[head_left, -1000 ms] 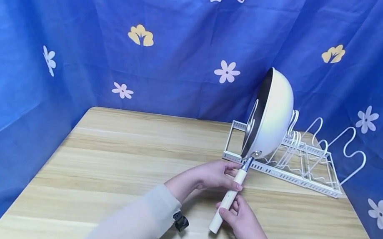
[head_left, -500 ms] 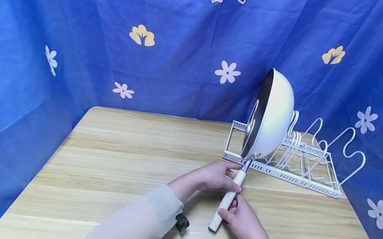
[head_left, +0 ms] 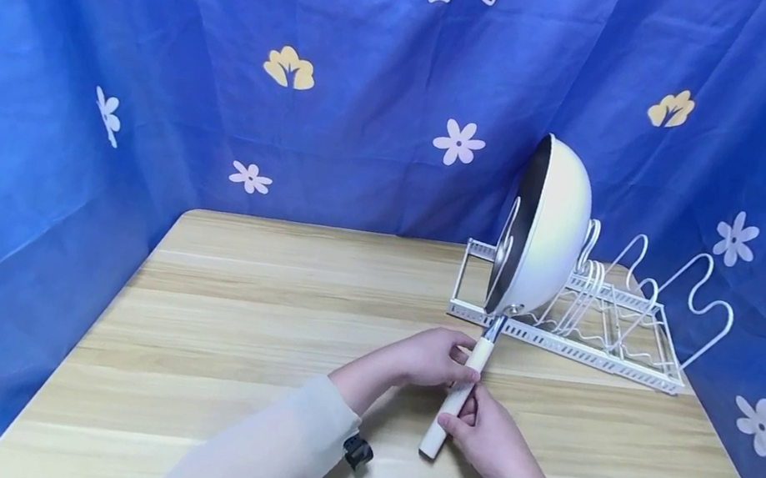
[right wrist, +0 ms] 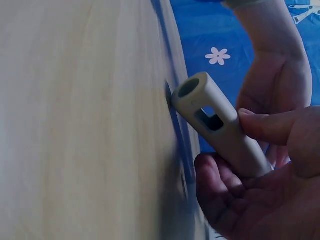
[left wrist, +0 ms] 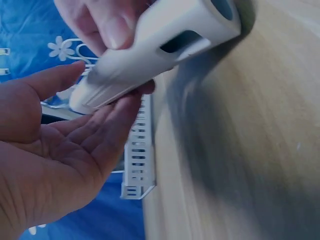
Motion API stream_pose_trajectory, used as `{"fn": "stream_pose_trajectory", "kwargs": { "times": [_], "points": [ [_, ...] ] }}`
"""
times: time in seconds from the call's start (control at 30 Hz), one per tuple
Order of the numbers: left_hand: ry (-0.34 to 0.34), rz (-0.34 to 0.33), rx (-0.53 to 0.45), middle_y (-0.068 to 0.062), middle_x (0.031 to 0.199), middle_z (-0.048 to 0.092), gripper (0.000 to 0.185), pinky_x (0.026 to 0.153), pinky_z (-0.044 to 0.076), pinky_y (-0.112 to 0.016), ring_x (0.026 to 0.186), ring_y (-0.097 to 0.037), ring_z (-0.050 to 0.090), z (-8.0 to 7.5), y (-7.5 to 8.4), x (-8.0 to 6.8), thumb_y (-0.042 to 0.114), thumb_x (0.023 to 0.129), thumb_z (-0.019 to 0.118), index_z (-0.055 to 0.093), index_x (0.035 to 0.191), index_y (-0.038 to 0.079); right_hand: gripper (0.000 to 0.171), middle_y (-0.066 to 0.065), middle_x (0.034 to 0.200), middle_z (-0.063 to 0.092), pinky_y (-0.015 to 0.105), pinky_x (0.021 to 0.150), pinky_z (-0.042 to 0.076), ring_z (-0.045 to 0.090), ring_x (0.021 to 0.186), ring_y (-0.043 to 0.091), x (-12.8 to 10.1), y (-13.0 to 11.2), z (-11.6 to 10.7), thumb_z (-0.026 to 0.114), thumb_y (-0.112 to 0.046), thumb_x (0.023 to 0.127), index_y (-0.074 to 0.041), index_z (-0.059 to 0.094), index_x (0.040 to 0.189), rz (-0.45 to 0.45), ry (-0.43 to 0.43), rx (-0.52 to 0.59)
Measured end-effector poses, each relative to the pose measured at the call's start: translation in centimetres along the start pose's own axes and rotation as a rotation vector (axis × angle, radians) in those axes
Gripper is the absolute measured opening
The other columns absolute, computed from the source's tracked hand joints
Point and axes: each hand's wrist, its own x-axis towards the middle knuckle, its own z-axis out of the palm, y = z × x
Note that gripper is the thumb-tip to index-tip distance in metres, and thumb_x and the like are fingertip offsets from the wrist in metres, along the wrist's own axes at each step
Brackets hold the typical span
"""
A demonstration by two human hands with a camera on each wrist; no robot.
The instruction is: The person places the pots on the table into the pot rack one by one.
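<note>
A white wok (head_left: 558,226) with a dark inside stands on its edge in the left part of a white wire rack (head_left: 565,350), its open side facing left. Its pale handle (head_left: 455,408) slants down toward me over the table. My left hand (head_left: 435,358) holds the handle near its metal neck, the fingers (left wrist: 107,132) lying beneath it in the left wrist view. Lower down, my right hand (head_left: 490,439) grips the same handle between thumb and fingers. The slotted handle end (right wrist: 212,112) sticks out past this hand in the right wrist view.
Several curved wire dividers (head_left: 646,304) rise from the rack to the right of the wok. The wooden table (head_left: 248,318) extends left and in front. Blue flowered cloth (head_left: 360,100) hangs behind and at both sides.
The wok and both hands stay nearly still on the handle. My left hand sits very slightly lower; the whole head view has shifted a little.
</note>
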Motion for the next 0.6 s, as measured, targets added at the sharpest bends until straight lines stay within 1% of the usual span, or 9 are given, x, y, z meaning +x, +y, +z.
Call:
{"fn": "stream_pose_trajectory", "kwargs": {
  "times": [0.13, 0.2, 0.27, 0.33, 0.37, 0.4, 0.43, 0.53, 0.6],
  "points": [
    [-0.027, 0.013, 0.056, -0.020, 0.140, 0.074, 0.058, 0.112, 0.058, -0.042, 0.124, -0.030, 0.074, -0.4, -0.1, -1.4, 0.023, 0.103, 0.072, 0.055, 0.154, 0.002, 0.022, -0.002, 0.077, 0.060, 0.028, 0.058, 0.043, 0.054, 0.065, 0.014, -0.1, 0.1, -0.6, 0.081, -0.025, 0.097, -0.015, 0.063, 0.104, -0.043, -0.006, -0.156],
    [-0.057, 0.020, 0.081, -0.017, 0.144, 0.072, 0.058, 0.117, 0.055, -0.042, 0.131, -0.029, 0.071, -0.5, -0.3, -2.2, 0.026, 0.105, 0.070, 0.054, 0.156, 0.004, 0.022, -0.003, 0.074, 0.058, 0.030, 0.057, 0.042, 0.055, 0.065, 0.014, -0.2, 0.0, -1.0, 0.080, -0.031, 0.098, -0.017, 0.065, 0.106, -0.086, 0.000, -0.264],
    [-0.088, 0.031, 0.107, -0.014, 0.146, 0.071, 0.059, 0.120, 0.052, -0.041, 0.135, -0.027, 0.069, -0.6, -0.5, -3.1, 0.029, 0.105, 0.069, 0.054, 0.157, 0.005, 0.028, -0.002, 0.081, 0.066, 0.037, 0.066, 0.052, 0.064, 0.075, 0.018, -0.5, -0.2, -1.3, 0.079, -0.038, 0.098, -0.016, 0.069, 0.114, -0.135, 0.027, -0.397],
    [-0.114, 0.045, 0.139, -0.012, 0.148, 0.070, 0.058, 0.121, 0.051, -0.039, 0.138, -0.026, 0.067, -0.6, -0.7, -4.0, 0.031, 0.106, 0.068, 0.054, 0.157, 0.007, 0.042, 0.004, 0.095, 0.073, 0.047, 0.078, 0.059, 0.070, 0.092, 0.025, -1.0, -0.4, -1.7, 0.078, -0.043, 0.098, -0.011, 0.071, 0.125, -0.171, 0.058, -0.529],
    [-0.126, 0.055, 0.161, -0.011, 0.149, 0.070, 0.058, 0.122, 0.050, -0.038, 0.140, -0.026, 0.065, -0.5, -0.7, -4.4, 0.032, 0.107, 0.068, 0.055, 0.157, 0.008, 0.050, 0.008, 0.103, 0.075, 0.052, 0.086, 0.060, 0.071, 0.101, 0.029, -1.2, -0.4, -1.8, 0.077, -0.045, 0.099, -0.008, 0.070, 0.131, -0.186, 0.075, -0.588],
    [-0.136, 0.066, 0.186, -0.010, 0.151, 0.069, 0.057, 0.123, 0.049, -0.038, 0.141, -0.026, 0.064, -0.5, -0.8, -4.9, 0.033, 0.107, 0.067, 0.055, 0.157, 0.009, 0.055, 0.012, 0.111, 0.075, 0.057, 0.092, 0.059, 0.071, 0.108, 0.034, -1.4, -0.5, -2.0, 0.076, -0.047, 0.099, -0.005, 0.069, 0.134, -0.197, 0.086, -0.635],
    [-0.146, 0.072, 0.209, -0.010, 0.153, 0.067, 0.057, 0.123, 0.049, -0.038, 0.142, -0.027, 0.064, -0.5, -0.8, -5.4, 0.034, 0.107, 0.067, 0.055, 0.157, 0.009, 0.059, 0.016, 0.119, 0.075, 0.060, 0.097, 0.058, 0.070, 0.114, 0.037, -1.7, -0.5, -2.2, 0.075, -0.047, 0.099, -0.003, 0.068, 0.137, -0.200, 0.092, -0.675],
    [-0.160, 0.090, 0.314, -0.010, 0.166, 0.054, 0.060, 0.128, 0.044, -0.043, 0.151, -0.030, 0.055, -0.7, -1.0, -6.9, 0.042, 0.109, 0.062, 0.053, 0.160, 0.011, 0.061, 0.020, 0.127, 0.073, 0.062, 0.101, 0.057, 0.067, 0.122, 0.041, -2.2, -0.5, -2.9, 0.074, -0.049, 0.100, -0.002, 0.068, 0.139, -0.212, 0.095, -0.732],
    [-0.138, 0.094, 0.385, -0.013, 0.174, 0.041, 0.063, 0.131, 0.041, -0.050, 0.157, -0.034, 0.048, -1.1, -1.3, -7.9, 0.047, 0.110, 0.059, 0.050, 0.162, 0.013, 0.061, 0.021, 0.132, 0.072, 0.066, 0.105, 0.055, 0.065, 0.127, 0.044, -2.5, -0.5, -3.5, 0.073, -0.049, 0.100, -0.003, 0.069, 0.139, -0.225, 0.094, -0.739]
  ]
}}
